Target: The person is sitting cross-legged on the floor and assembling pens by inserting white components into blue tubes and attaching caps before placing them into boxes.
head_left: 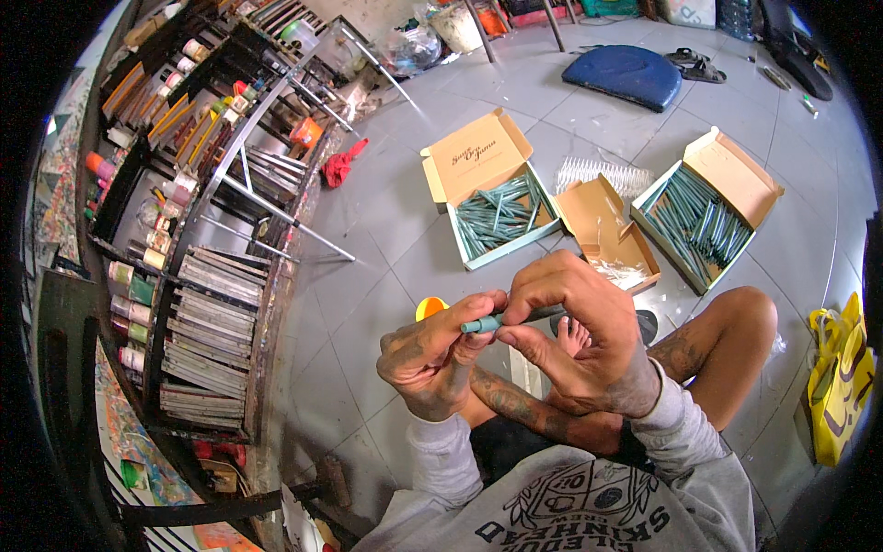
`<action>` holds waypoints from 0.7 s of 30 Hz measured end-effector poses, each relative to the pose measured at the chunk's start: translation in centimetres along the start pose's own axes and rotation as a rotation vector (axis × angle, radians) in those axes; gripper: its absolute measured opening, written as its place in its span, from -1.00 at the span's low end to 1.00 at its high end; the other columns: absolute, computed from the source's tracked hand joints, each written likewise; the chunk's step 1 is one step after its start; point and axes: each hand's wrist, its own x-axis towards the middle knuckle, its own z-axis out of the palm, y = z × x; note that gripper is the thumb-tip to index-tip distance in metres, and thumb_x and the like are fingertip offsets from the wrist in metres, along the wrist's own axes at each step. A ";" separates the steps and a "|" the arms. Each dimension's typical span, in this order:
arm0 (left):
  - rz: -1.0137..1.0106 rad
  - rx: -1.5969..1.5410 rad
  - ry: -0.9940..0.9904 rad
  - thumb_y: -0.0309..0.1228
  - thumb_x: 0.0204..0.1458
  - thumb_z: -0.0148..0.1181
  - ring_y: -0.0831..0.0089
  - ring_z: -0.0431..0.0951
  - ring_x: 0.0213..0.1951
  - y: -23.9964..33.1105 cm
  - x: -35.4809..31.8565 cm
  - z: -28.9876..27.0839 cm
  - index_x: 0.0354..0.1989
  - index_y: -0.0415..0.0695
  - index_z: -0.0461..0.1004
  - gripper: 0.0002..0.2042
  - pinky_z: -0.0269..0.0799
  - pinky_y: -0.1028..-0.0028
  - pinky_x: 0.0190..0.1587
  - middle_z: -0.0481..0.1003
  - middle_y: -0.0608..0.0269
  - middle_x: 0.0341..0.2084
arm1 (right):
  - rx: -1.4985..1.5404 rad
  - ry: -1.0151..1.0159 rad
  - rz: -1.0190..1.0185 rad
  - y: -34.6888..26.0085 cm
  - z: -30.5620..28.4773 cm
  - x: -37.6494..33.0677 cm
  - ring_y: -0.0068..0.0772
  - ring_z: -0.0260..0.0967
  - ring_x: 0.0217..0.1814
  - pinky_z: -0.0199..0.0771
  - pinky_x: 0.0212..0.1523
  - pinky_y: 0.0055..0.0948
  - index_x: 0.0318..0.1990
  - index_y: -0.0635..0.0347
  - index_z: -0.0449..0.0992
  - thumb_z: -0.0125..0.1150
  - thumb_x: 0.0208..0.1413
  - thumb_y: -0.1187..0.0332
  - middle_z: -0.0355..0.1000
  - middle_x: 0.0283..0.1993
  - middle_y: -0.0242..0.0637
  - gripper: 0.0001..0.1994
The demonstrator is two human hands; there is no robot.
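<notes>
Between my two hands is a slim teal stick (480,325), shaped like a pen, with a narrower stub at its left end. My left hand (428,359) is closed on it near that end with the fingertips. Thumb and forefinger of my right hand (584,322) pinch it from the right, and the fingers hide much of its length. Beyond my hands, an open box (504,250) holds many similar teal sticks. A second open box (676,262) to its right is also full of them. A smaller brown carton (598,216) between them contains thin white pieces.
A shelf rack (262,368) with jars, brushes and stacked flat strips fills the left side. A metal-legged frame (276,210) leans there. A yellow bag (839,386) lies at right. Farther off are a blue seat pad (624,75), a sandal (696,64) and a red cloth (343,164).
</notes>
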 end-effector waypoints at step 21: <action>-0.002 0.216 -0.054 -0.58 0.01 0.35 0.48 0.66 -0.49 0.1 0.8 -0.6 -0.20 -0.33 0.65 -0.83 0.55 0.57 -0.39 0.68 0.10 -0.41 | -0.048 0.001 -0.169 2.3 0.3 -0.3 -0.21 0.49 -0.25 0.49 -0.23 -0.36 -0.16 0.33 0.46 0.33 -0.05 0.67 0.49 -0.25 -0.16 -0.72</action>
